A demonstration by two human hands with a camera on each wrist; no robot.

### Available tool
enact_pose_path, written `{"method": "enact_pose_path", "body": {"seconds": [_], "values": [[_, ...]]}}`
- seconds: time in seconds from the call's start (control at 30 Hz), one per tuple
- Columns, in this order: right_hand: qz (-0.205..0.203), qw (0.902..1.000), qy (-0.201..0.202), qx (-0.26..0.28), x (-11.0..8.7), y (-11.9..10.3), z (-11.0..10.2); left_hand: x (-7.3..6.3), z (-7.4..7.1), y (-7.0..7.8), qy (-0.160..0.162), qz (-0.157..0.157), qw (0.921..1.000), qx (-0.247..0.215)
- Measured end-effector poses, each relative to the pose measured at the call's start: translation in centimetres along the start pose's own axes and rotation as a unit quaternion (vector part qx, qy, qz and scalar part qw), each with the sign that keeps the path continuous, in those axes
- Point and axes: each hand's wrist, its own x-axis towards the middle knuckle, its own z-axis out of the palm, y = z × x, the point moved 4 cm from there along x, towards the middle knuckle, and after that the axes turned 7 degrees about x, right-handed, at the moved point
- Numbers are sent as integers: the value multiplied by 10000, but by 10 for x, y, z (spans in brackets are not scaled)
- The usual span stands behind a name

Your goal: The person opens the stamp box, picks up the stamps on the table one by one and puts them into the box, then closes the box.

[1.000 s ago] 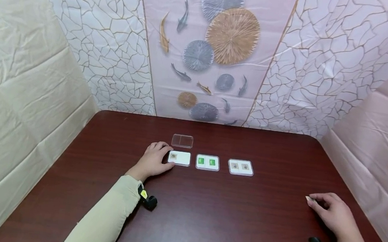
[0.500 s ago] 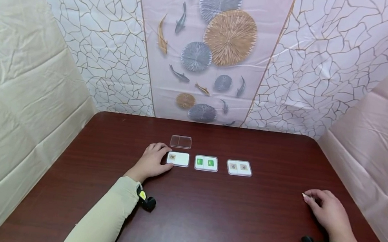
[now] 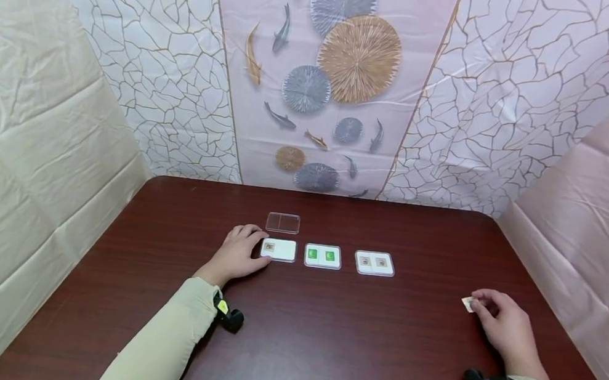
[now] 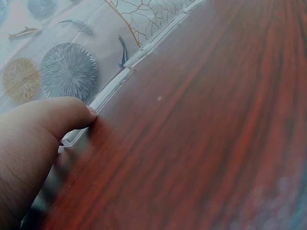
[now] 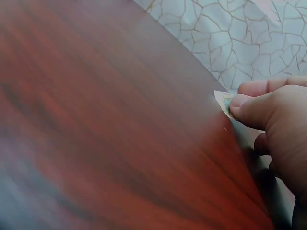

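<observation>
In the head view my left hand grips the left end of a shallow white case, thumb at its near corner and a finger at its far corner. One small brownish stamp lies in the case's left half; the right half is plain white. The left wrist view shows the thumb against the case's edge. At the right side my right hand pinches a small pale stamp between thumb and fingers, above the table. In the right wrist view the pinched stamp is tilted, partly covered by the thumb.
A clear divided lid lies just behind the white case. To the right sit a case with two green stamps and a case with two brownish stamps. The dark red wooden table meets patterned cloth walls.
My right hand has moved left and slightly away from me with the stamp, and more of the stamp shows. My left hand stays at the white case. The whole view has shifted slightly.
</observation>
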Motion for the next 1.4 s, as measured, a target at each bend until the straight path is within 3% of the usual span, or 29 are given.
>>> {"method": "enact_pose_path", "body": {"seconds": [0.37, 0.6, 1.0, 1.4], "values": [[-167, 9955, 595, 723, 10, -22, 19, 0, -2, 0, -101, -79, 9999, 52], [-115, 9934, 614, 966, 17, -42, 37, -1, -4, 0, -159, -141, 9998, 13], [-856, 9858, 577, 1328, 29, -97, 85, 1, 1, -1, -223, -163, 9996, 50], [-1470, 9696, 547, 1878, 35, -145, 122, 1, -1, 1, -252, -185, 9995, 38]]}}
